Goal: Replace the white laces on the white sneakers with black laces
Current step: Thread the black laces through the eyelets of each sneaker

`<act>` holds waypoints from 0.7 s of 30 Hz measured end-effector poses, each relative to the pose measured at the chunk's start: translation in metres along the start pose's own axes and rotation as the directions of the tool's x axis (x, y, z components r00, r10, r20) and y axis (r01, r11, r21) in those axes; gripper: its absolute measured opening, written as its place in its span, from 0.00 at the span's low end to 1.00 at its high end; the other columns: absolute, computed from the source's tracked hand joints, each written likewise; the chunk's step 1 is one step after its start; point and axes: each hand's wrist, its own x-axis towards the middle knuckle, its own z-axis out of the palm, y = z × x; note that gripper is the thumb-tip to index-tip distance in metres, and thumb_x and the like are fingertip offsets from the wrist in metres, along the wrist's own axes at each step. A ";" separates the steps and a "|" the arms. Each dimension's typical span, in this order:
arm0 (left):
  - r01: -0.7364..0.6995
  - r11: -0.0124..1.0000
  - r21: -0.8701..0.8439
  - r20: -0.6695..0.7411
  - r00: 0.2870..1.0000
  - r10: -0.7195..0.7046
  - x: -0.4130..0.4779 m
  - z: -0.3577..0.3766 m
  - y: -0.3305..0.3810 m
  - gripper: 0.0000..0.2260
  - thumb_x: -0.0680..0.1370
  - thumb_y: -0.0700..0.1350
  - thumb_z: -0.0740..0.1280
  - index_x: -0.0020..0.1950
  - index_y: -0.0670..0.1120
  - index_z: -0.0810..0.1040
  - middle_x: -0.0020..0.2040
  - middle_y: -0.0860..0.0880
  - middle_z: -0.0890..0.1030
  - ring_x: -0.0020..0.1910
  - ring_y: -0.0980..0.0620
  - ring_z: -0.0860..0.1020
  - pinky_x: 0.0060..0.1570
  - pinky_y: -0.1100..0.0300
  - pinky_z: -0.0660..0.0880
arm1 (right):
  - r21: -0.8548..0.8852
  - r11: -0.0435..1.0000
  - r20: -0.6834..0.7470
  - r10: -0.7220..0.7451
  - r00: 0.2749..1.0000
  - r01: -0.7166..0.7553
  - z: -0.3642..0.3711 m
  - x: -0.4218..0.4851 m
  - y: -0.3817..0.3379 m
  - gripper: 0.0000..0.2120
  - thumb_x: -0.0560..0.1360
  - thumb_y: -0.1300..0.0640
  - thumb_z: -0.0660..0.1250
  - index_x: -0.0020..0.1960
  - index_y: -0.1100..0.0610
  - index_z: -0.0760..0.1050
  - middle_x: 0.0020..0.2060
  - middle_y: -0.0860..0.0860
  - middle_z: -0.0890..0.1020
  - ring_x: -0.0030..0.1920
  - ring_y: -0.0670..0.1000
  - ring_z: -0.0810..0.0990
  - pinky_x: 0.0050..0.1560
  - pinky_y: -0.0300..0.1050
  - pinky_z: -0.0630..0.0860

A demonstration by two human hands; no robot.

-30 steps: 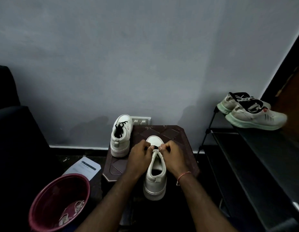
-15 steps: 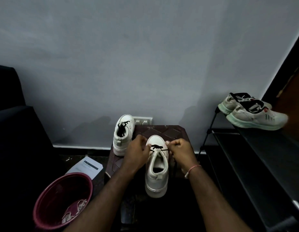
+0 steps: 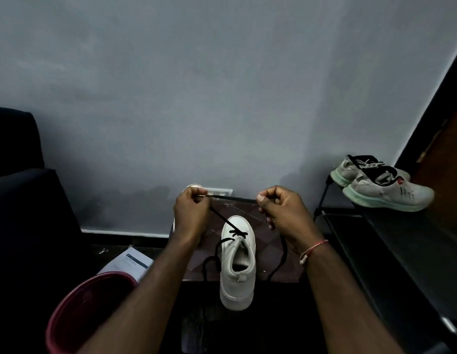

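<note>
A white sneaker [image 3: 238, 261] stands on the small brown table [image 3: 271, 249], toe pointing away from me, heel over the near edge. A black lace [image 3: 232, 198] is threaded through its front eyelets and stretched taut between my hands above the toe. My left hand [image 3: 190, 213] pinches one end of the lace, my right hand [image 3: 282, 209] pinches the other. Loose lace hangs down on both sides of the shoe. The second white sneaker [image 3: 193, 187] stands behind my left hand, mostly hidden.
A maroon bucket [image 3: 87, 310] sits on the floor at lower left, a paper sheet [image 3: 130, 263] beside it. A black shoe rack [image 3: 391, 241] on the right carries a pair of grey running shoes [image 3: 383, 185]. A dark chair [image 3: 23, 190] is at left. A wall socket [image 3: 222, 192] lies behind the table.
Both hands have risen from the sneaker's eyelets and moved apart, drawing the black lace up and pulling it taut above the toe. The view has shifted slightly.
</note>
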 end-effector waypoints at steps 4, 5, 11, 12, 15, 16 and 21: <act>-0.374 0.873 0.312 0.458 0.865 0.207 -0.012 -0.008 0.004 0.15 0.71 0.36 0.73 0.57 0.44 0.79 0.51 0.51 0.82 0.50 0.57 0.79 0.51 0.72 0.72 | -0.054 0.998 0.080 -0.016 0.997 0.021 0.008 0.003 -0.003 0.02 0.77 0.63 0.67 0.46 0.58 0.76 0.33 0.53 0.80 0.24 0.39 0.73 0.24 0.33 0.68; -0.460 0.833 0.309 0.541 0.805 0.243 -0.015 -0.007 0.006 0.20 0.71 0.39 0.74 0.62 0.44 0.77 0.56 0.50 0.81 0.55 0.56 0.78 0.56 0.68 0.72 | -0.088 0.996 0.111 -0.024 0.994 0.034 0.011 0.005 -0.004 0.01 0.76 0.61 0.68 0.46 0.56 0.77 0.34 0.52 0.81 0.26 0.40 0.75 0.27 0.35 0.70; -0.354 0.933 0.061 0.501 0.819 0.279 -0.016 -0.007 0.028 0.07 0.75 0.35 0.67 0.43 0.44 0.83 0.37 0.50 0.85 0.38 0.56 0.82 0.43 0.60 0.79 | -0.208 0.976 0.172 -0.031 0.985 0.067 0.021 0.013 -0.005 0.04 0.72 0.52 0.72 0.44 0.50 0.79 0.30 0.49 0.80 0.29 0.47 0.74 0.35 0.46 0.68; -0.210 0.978 -0.007 0.357 0.913 0.199 -0.012 -0.009 0.028 0.10 0.74 0.33 0.66 0.40 0.46 0.82 0.33 0.50 0.84 0.34 0.55 0.82 0.39 0.61 0.79 | -0.224 0.972 0.154 -0.034 0.987 0.069 0.019 0.012 -0.005 0.03 0.73 0.52 0.71 0.43 0.50 0.79 0.31 0.49 0.81 0.28 0.44 0.74 0.35 0.45 0.68; 0.016 0.997 -0.073 0.027 1.000 -0.014 0.011 -0.028 0.007 0.12 0.75 0.32 0.66 0.39 0.48 0.79 0.34 0.47 0.83 0.36 0.46 0.82 0.33 0.61 0.78 | -0.243 0.970 0.121 -0.003 0.993 0.033 0.010 0.010 0.002 0.04 0.76 0.56 0.69 0.43 0.50 0.80 0.33 0.46 0.82 0.28 0.37 0.74 0.37 0.39 0.68; -0.058 0.994 0.093 0.053 0.997 0.053 0.014 -0.034 0.002 0.10 0.74 0.33 0.68 0.43 0.49 0.80 0.39 0.47 0.83 0.42 0.44 0.82 0.40 0.57 0.80 | -0.240 0.971 0.118 0.006 0.993 0.023 0.009 0.010 0.005 0.04 0.76 0.57 0.69 0.43 0.50 0.81 0.34 0.46 0.83 0.30 0.37 0.76 0.38 0.39 0.69; -0.443 0.855 0.270 0.628 0.754 0.192 -0.021 -0.018 0.017 0.14 0.73 0.38 0.73 0.58 0.43 0.81 0.51 0.51 0.83 0.49 0.58 0.79 0.50 0.72 0.72 | -0.283 0.959 0.195 0.029 0.980 0.028 0.022 0.007 0.006 0.08 0.69 0.48 0.72 0.45 0.51 0.80 0.36 0.49 0.84 0.35 0.52 0.81 0.40 0.50 0.79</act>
